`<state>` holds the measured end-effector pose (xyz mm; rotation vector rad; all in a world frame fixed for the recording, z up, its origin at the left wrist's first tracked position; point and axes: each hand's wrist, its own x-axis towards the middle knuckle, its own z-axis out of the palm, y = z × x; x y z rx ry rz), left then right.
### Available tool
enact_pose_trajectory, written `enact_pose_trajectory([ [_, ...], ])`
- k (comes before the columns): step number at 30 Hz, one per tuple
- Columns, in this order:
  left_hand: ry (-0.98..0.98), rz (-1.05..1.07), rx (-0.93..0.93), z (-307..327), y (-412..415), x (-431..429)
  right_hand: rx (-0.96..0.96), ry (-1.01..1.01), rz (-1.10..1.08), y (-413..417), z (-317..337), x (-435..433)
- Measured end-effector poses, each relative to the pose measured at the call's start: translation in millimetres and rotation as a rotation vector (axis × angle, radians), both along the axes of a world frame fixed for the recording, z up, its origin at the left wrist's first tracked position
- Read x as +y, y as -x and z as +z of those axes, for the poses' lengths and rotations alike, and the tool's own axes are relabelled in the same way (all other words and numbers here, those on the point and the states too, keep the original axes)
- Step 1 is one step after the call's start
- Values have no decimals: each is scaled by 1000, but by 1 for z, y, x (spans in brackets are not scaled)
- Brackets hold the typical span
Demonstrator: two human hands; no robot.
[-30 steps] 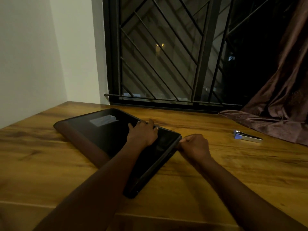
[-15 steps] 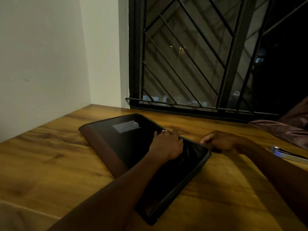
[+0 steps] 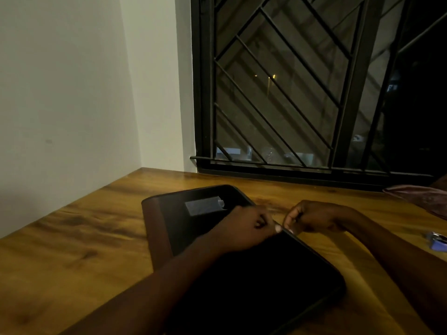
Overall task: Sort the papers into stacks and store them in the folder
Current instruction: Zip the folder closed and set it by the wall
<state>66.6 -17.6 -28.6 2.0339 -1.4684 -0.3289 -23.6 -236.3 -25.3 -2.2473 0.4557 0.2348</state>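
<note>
Wood-grain table [image 3: 79, 250] carries one dark folder [image 3: 242, 286], closed and lying flat, skewed so that its long right edge runs from the far middle toward the near right. It bears one pale label [image 3: 205, 205] near its far end. Count: two hands, one folder, one blue object [image 3: 437, 241] at the right frame edge, one fold of curtain [image 3: 420, 199] resting on the far right of the table. The left hand [image 3: 246, 229] grips the folder's right edge, fingers curled over it. The right hand [image 3: 312, 218] meets the same edge just beside it, fingertips pinched together on the rim; what they hold there is too dark to tell. Half a second ago the right hand lay looser and farther from the left. Bare wood shows left of the folder up to the wall, and a strip before the window grille [image 3: 278, 97].
</note>
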Motion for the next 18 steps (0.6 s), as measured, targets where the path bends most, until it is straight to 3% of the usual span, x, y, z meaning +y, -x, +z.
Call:
enact_pose_trajectory([
  [2, -18, 97, 55, 11, -41, 4, 12, -37, 6, -1, -1, -4],
  [6, -254, 365, -249, -6, -98, 4, 59, -18, 42, -9, 1, -9],
  [13, -229, 382, -350, -19, -98, -4, 44, 34, 49, -50, 1, -14],
  [18, -246, 363, -365, -19, -97, -3, 120, 122, 168, -83, 10, -14],
])
